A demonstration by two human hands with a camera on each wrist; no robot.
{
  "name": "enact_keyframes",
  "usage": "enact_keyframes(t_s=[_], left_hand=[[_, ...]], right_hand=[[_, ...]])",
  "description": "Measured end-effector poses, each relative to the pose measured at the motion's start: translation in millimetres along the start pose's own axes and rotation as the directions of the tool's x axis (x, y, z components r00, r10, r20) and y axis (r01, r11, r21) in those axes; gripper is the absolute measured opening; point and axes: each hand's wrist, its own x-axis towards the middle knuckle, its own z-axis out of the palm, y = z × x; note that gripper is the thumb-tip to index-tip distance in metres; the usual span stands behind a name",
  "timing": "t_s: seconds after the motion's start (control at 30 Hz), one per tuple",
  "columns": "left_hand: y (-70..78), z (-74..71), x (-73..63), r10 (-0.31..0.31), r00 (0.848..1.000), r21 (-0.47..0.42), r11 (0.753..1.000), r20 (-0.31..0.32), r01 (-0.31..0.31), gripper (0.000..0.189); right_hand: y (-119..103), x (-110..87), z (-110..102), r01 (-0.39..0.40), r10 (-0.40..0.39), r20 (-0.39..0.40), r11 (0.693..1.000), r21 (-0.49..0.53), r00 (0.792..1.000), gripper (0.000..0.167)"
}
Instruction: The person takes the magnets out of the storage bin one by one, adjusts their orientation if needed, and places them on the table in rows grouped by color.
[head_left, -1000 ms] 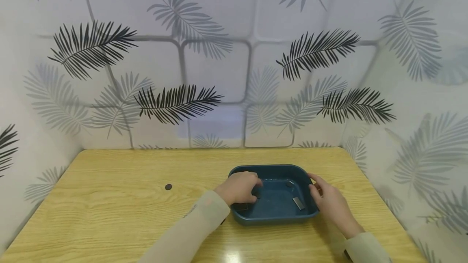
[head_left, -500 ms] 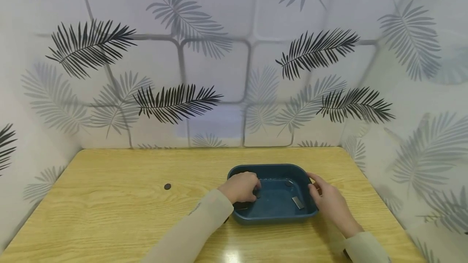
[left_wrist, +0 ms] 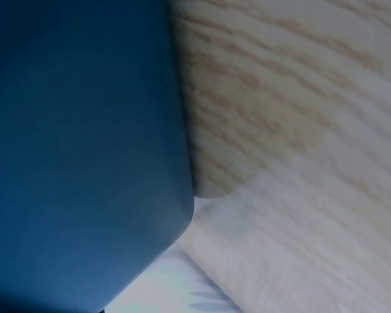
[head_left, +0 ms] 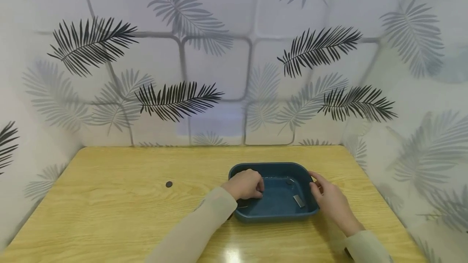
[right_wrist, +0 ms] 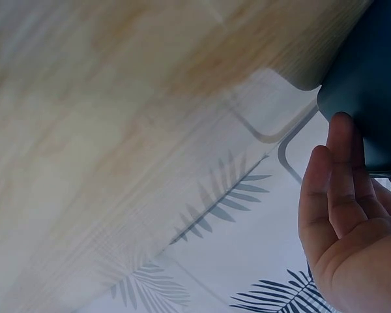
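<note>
A dark blue rectangular tray (head_left: 278,216) stands on the table. My left hand (head_left: 245,185) reaches over its left side, thumb and fingers curled together low inside. They appear to pinch a small dark disc, which they now hide. My right hand (head_left: 330,202) grips the tray's right rim, with fingers (right_wrist: 342,140) against the outer wall. Inside the tray lie a silvery rectangular piece (head_left: 299,201) and another disc (head_left: 290,182) at the right. A dark piece (head_left: 242,204) shows partly under my left wrist. The left wrist view holds only the tray's outer wall (left_wrist: 85,156) and table.
A dark round disc (head_left: 169,184) lies on the wooden table (head_left: 120,206), left of the tray. Behind the table hangs a pale covering (head_left: 215,68) with a leaf pattern, which also closes off both sides.
My left thumb and fingers have drawn together over the dark disc that showed between them before. The right hand and the tray stay in place.
</note>
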Motion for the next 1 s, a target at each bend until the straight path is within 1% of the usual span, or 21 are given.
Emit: enact_keyframes(t_s=[0.13,0.3,0.43,0.53,0.67,0.83,1.0], left_hand=[[1.2,1.5,4.2,0.015,1.000,-0.019,1.000,0.005,-0.015,0.010],[0.4,3.2,4.9,0.024,1.000,-0.021,0.999,0.006,-0.023,0.008],[0.4,3.7,4.8,0.066,0.998,0.000,0.998,-0.025,-0.066,0.008],[0.9,3.5,4.5,0.108,0.992,0.029,0.994,-0.058,-0.107,0.008],[2.4,1.6,3.1,0.164,0.981,0.072,0.985,-0.103,-0.157,0.009],[4.3,-5.7,-1.9,0.221,0.962,0.089,0.974,-0.159,-0.209,0.009],[8.0,-13.8,-6.3,0.259,0.946,0.095,0.965,-0.197,-0.244,0.010]], right_hand=[[2,0.7,-2,0.008,-0.008,-0.009,1.000,-0.004,1.000,0.041],[1,1.0,-1,0.014,-0.014,-0.005,1.000,-0.004,1.000,0.041],[1,0.9,-1,0.008,-0.008,-0.005,1.000,-0.004,1.000,0.041],[1,0.7,-1,0.008,-0.008,-0.008,1.000,-0.004,1.000,0.041],[1,0.5,-1,0.010,-0.010,-0.008,1.000,-0.006,1.000,0.041],[-1,0.7,-2,0.002,-0.002,-0.004,1.000,-0.003,1.000,0.041],[-1,1.1,-1,0.000,0.000,0.000,1.000,-0.001,1.000,0.041]])
